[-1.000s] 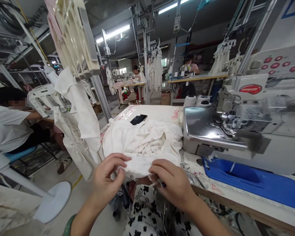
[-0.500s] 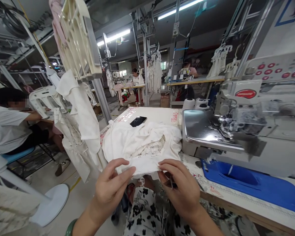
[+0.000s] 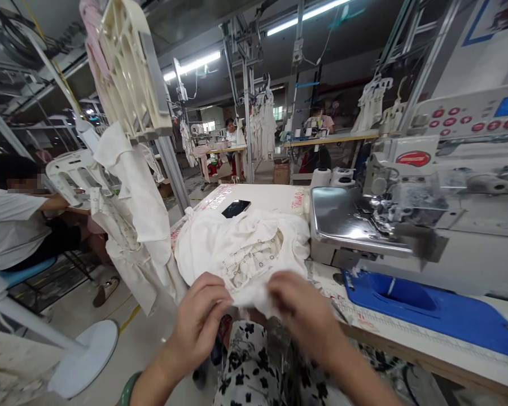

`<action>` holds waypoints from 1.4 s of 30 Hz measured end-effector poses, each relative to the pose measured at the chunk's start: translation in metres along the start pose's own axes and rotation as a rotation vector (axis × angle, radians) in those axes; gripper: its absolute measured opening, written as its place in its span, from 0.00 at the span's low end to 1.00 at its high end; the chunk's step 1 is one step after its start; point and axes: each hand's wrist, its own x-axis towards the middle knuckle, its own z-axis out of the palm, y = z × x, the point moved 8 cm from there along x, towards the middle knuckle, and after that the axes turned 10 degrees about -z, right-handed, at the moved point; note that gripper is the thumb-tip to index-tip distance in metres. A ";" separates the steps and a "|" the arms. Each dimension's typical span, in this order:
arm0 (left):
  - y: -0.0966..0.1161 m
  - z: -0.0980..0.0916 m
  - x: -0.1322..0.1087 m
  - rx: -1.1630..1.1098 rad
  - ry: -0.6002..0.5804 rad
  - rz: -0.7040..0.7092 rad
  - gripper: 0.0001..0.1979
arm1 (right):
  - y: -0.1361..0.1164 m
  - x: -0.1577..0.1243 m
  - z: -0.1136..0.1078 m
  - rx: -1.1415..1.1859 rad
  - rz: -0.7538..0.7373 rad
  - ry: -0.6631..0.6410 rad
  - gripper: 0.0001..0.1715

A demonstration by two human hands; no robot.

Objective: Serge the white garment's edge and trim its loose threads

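A cream white garment [image 3: 241,248] with a patterned inner panel lies bunched on the sewing table's near left corner. My left hand [image 3: 203,324] pinches its near hem with closed fingers. My right hand [image 3: 300,318] is blurred by motion but grips the same hem just to the right. Both hands hold the cloth over my lap, where a black-and-white floral fabric [image 3: 254,369] shows.
An overlock sewing machine [image 3: 406,197] with a shiny metal plate [image 3: 342,217] stands to the right, above a blue tray [image 3: 427,307]. A black phone [image 3: 236,208] lies behind the garment. Hanging cream pieces [image 3: 135,214] on a rack are at left, beside a seated person [image 3: 12,220].
My two hands have drawn closer together along the hem, bunching the cloth between them. The right hand is now in quick motion.
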 end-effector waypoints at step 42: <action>0.026 0.007 -0.012 0.314 0.209 0.381 0.09 | -0.014 -0.031 -0.010 -0.215 -0.139 0.090 0.14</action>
